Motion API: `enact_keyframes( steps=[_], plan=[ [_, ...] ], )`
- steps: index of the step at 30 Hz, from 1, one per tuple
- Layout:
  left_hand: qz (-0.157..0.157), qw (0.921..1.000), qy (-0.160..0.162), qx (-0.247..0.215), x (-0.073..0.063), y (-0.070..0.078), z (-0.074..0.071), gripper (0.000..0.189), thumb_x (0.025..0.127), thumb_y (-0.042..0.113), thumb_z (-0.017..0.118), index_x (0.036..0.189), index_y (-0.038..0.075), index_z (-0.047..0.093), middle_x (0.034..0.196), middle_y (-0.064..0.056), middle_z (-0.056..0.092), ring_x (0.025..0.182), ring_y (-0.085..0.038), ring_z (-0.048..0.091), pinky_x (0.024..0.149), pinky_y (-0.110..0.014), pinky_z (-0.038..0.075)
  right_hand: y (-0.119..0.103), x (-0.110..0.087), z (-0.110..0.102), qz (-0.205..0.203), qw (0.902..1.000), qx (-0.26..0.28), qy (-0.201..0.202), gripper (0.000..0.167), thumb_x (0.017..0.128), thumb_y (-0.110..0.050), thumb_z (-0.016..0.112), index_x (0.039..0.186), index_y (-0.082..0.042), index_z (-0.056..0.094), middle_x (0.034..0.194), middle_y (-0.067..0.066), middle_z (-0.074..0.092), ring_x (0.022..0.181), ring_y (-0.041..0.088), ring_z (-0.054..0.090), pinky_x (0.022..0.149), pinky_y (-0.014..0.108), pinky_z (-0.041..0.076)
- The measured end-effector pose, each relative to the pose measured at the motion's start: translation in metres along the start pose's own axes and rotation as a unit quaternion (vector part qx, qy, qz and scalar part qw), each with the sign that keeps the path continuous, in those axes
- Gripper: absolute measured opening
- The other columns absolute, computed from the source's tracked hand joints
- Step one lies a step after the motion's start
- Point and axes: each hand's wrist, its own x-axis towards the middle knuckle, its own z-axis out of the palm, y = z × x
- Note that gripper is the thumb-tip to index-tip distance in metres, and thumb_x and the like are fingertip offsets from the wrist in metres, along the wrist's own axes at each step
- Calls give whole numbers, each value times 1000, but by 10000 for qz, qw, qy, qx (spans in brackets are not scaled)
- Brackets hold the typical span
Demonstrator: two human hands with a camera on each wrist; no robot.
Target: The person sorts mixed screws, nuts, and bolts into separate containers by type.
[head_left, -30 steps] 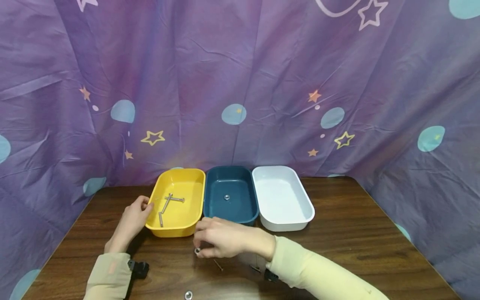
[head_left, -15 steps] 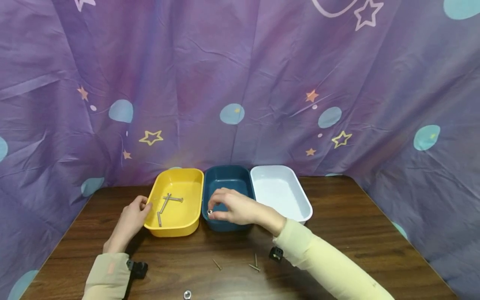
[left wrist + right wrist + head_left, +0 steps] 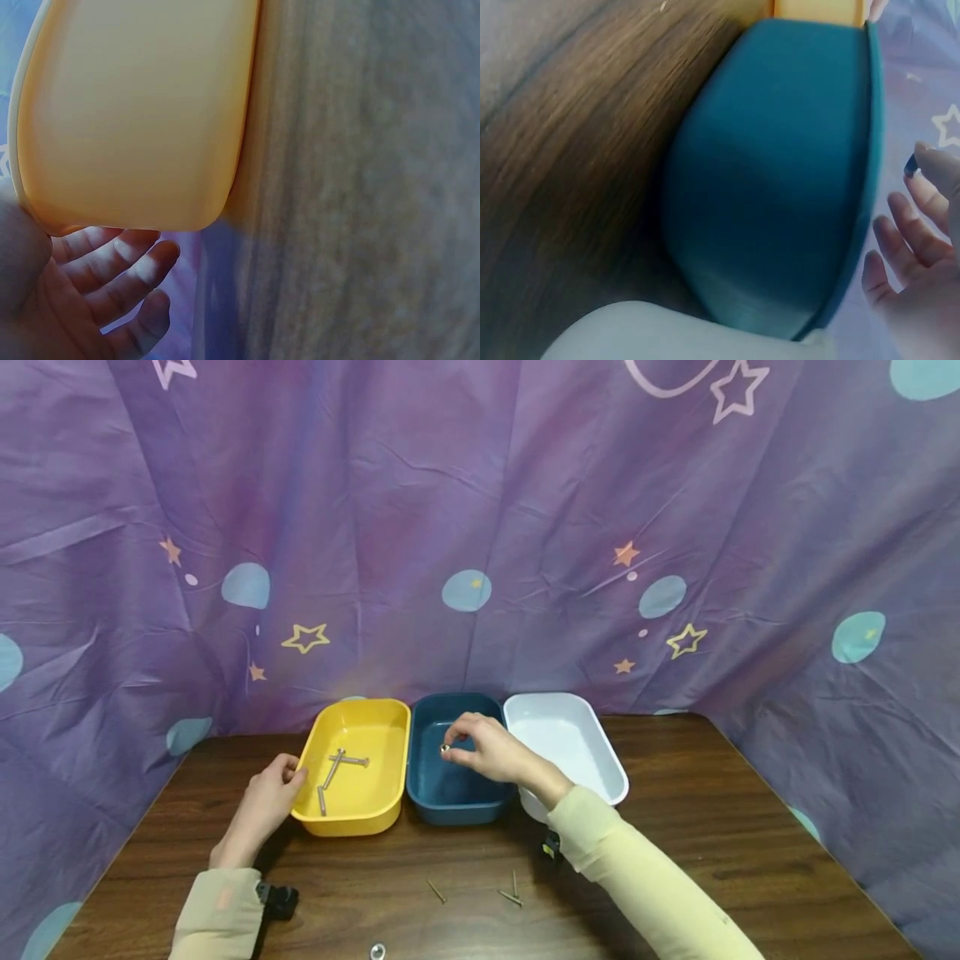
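My right hand [image 3: 491, 752] is over the dark blue tray [image 3: 457, 814] and pinches a small metal nut [image 3: 444, 748] between thumb and fingertip. The right wrist view shows the same nut [image 3: 910, 166] held above the tray's rim, the other fingers loosely bent. The tray's floor is partly hidden behind this hand. On the left, my left hand [image 3: 261, 797] holds the side rim of the yellow tray [image 3: 352, 825], thumb at the rim and fingers along the outer wall. Several silver bolts [image 3: 330, 770] lie inside that yellow tray.
A white tray [image 3: 577, 735] stands against the blue tray's right side. Three thin brass-coloured screws lie on the wooden table [image 3: 675, 843], one screw [image 3: 437, 891] apart from the others. Another nut [image 3: 377, 951] sits near the front edge of view. A purple cloth [image 3: 420, 527] hangs behind.
My right hand has carried the nut from the table in front of the trays up and over the blue tray. The left hand has stayed at the yellow tray.
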Motion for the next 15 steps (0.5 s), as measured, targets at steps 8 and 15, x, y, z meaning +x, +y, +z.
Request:
enact_keyframes(
  steps=[8,15],
  plan=[
    [-32,10000,14,-14,0,-1,1,29,100,20,49,115,-4,52,97,-21,62,85,-31,59,70,-38,46,17,1,11,393,9991,-44,161,10,87,-20,75,89,-13,67,94,4,64,90,17,55,83,35,44],
    [-82,9999,-42,-52,0,-1,0,30,100,20,49,116,-5,52,97,-20,61,84,-30,58,67,-36,45,22,6,20,653,9974,19,309,10,87,-20,75,86,-13,68,89,2,62,86,17,55,79,33,45]
  ],
)
